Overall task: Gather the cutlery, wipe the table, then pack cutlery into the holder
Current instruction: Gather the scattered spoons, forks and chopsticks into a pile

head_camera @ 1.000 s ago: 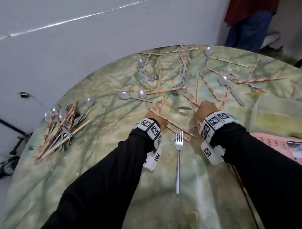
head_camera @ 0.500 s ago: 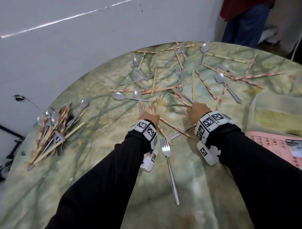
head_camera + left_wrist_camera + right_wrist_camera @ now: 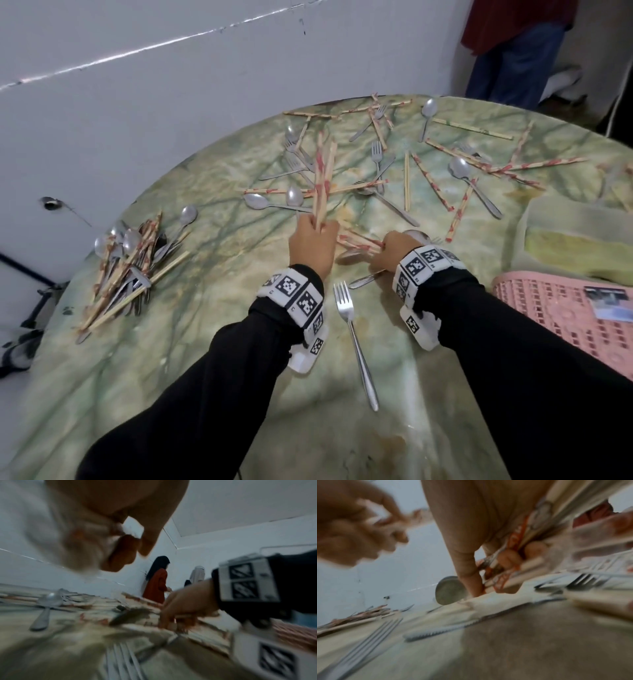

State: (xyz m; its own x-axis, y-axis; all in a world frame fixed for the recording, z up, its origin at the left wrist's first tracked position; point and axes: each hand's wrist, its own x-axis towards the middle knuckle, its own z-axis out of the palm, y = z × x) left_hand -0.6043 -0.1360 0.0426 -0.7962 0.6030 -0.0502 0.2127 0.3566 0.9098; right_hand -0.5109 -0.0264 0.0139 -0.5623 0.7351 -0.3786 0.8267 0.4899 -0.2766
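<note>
A bundle of wrapped chopsticks (image 3: 322, 178) rises off the green table (image 3: 212, 342) in the left hand (image 3: 310, 245), its grip closed round them, while the right hand (image 3: 394, 251) clamps more chopsticks (image 3: 359, 241) low beside a loose fork (image 3: 354, 339) and a far-left cutlery pile (image 3: 133, 270)

Paper-wrapped chopsticks (image 3: 322, 174), forks, spoons scattered

Your left hand (image 3: 310, 245) grips a bundle of chopsticks (image 3: 322, 178) lifted off the table (image 3: 219, 404). Your right hand (image 3: 394, 251) pinches more chopsticks (image 3: 358, 241) low on it. A fork (image 3: 354, 339) lies between your wrists.
</note>
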